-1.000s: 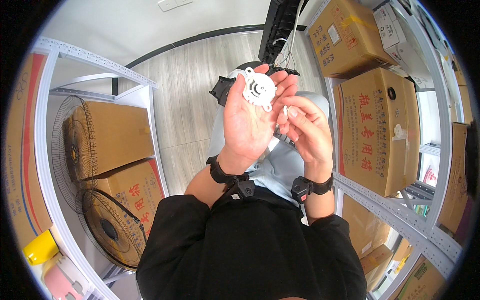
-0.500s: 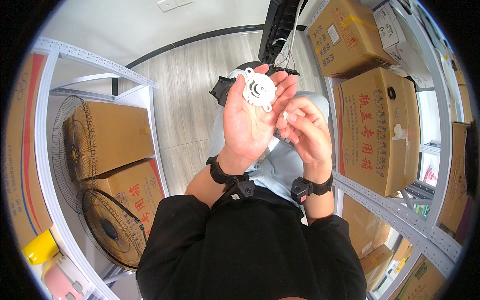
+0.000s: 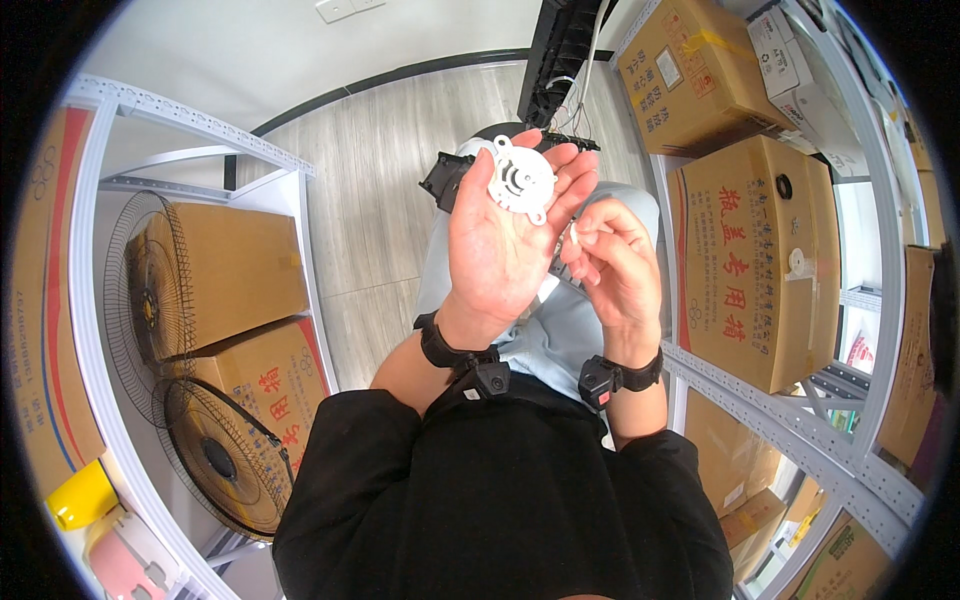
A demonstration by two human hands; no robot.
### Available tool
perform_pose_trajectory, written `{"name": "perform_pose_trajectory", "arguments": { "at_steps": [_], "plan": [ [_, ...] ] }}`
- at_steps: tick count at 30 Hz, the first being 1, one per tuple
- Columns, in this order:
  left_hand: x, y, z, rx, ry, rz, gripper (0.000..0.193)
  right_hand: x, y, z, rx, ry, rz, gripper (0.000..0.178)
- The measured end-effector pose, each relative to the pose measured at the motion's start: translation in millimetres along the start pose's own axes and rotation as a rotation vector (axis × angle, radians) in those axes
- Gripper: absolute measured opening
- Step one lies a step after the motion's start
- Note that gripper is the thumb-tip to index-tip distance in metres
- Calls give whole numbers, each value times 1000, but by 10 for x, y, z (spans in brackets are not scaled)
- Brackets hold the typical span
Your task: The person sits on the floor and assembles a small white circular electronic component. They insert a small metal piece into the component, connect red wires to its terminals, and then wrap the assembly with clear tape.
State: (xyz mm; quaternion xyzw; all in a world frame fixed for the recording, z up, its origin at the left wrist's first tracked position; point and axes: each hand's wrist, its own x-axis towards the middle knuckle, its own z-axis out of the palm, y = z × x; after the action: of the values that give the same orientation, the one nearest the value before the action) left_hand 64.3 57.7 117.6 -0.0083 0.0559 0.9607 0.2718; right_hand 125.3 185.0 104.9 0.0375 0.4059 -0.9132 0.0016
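Head view: the left hand (image 3: 497,235) lies palm-up, fingers spread under the round white plastic piece (image 3: 524,178) (light and stiff, I'd judge; best taken by its rim ears (image 3: 538,216)), while the right hand (image 3: 618,260) pinches a small white bit (image 3: 574,235).

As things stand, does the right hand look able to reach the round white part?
Probably yes: the round white part lies on the open left hand, mostly uncovered and close by. However, the right hand pinches a small white piece, which may hinder grasping.
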Motion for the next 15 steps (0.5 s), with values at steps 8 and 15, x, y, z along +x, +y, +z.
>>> {"name": "perform_pose_trajectory", "arguments": {
  "at_steps": [8, 15],
  "plan": [
    [-6, 1, 6, 47, 19, 16, 47, 11, -22, 88, 59, 54, 35, 10],
    [-9, 9, 23, 36, 26, 6, 47, 10, 24, 23, 91, 30, 30, 9]
  ]
}}
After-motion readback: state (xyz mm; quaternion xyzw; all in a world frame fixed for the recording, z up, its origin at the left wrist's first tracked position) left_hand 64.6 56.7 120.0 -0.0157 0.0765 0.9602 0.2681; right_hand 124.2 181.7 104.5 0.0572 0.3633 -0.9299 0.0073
